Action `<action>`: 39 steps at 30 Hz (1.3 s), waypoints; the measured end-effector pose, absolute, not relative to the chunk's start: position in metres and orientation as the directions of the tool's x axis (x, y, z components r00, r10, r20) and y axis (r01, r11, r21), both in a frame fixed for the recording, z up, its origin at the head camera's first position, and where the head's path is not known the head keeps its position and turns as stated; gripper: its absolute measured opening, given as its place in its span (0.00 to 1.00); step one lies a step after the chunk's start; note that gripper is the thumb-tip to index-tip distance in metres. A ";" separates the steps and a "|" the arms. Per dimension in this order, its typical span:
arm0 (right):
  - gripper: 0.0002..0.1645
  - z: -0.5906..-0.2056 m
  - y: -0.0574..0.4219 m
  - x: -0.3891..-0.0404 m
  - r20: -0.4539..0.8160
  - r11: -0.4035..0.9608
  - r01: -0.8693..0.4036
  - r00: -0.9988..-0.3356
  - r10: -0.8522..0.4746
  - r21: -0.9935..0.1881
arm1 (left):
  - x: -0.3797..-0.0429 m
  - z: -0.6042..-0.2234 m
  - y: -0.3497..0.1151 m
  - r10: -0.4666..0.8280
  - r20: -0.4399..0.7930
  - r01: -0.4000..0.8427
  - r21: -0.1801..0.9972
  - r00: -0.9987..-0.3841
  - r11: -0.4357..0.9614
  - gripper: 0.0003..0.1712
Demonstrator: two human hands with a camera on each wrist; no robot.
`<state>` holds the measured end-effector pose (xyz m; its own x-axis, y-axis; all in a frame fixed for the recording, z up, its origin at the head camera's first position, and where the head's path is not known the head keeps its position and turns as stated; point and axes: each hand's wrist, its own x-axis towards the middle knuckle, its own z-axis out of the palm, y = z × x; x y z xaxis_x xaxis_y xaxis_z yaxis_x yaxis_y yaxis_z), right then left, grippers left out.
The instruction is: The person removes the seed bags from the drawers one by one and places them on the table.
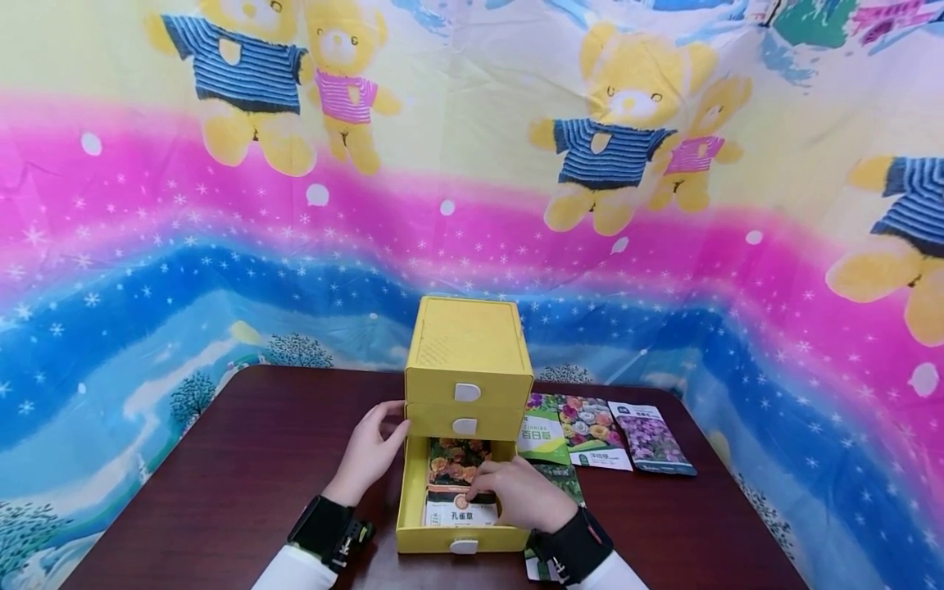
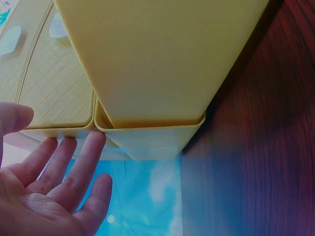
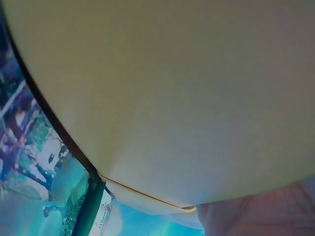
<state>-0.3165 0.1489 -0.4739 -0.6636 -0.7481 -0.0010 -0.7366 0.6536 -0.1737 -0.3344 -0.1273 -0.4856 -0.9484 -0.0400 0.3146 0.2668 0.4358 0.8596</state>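
Observation:
A yellow cabinet [image 1: 469,336] of stacked drawers stands on the table, its bottom drawer [image 1: 463,541] pulled out. Inside that drawer lies a seed packet [image 1: 460,467] with orange flowers and a white lower part. My right hand [image 1: 527,492] reaches over the drawer's right wall, its bent fingers and thumb on the packet's lower right part. In the right wrist view the drawer wall hides the fingertips. My left hand [image 1: 369,451] is at the cabinet's left side; in the left wrist view its extended fingers [image 2: 74,177] touch the cabinet's edge.
Right of the cabinet lie several more seed packets: a zinnia packet [image 1: 542,430], one with mixed roses [image 1: 593,434] and one with purple flowers [image 1: 652,442]. Another green packet [image 1: 558,479] is partly covered by the right hand. The dark wooden table [image 1: 243,459] meets a printed cloth [image 1: 457,246].

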 end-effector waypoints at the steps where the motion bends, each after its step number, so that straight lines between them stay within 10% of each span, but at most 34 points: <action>1: 0.24 -0.474 0.149 -0.316 0.000 0.654 -0.737 -0.664 -0.748 -0.173 | -0.334 -0.486 -0.127 -0.040 0.317 0.269 0.859 -0.947 0.435 0.22; 23: 0.24 -0.474 0.149 -0.319 -0.002 0.650 -0.747 -0.656 -0.755 -0.141 | -0.333 -0.484 -0.126 -0.051 0.309 0.258 0.863 -0.950 0.434 0.21; 39: 0.12 -0.467 0.160 -0.324 -0.008 0.579 -0.717 -0.625 -0.780 -0.387 | -0.332 -0.485 -0.125 -0.052 0.336 0.283 0.856 -0.940 0.432 0.21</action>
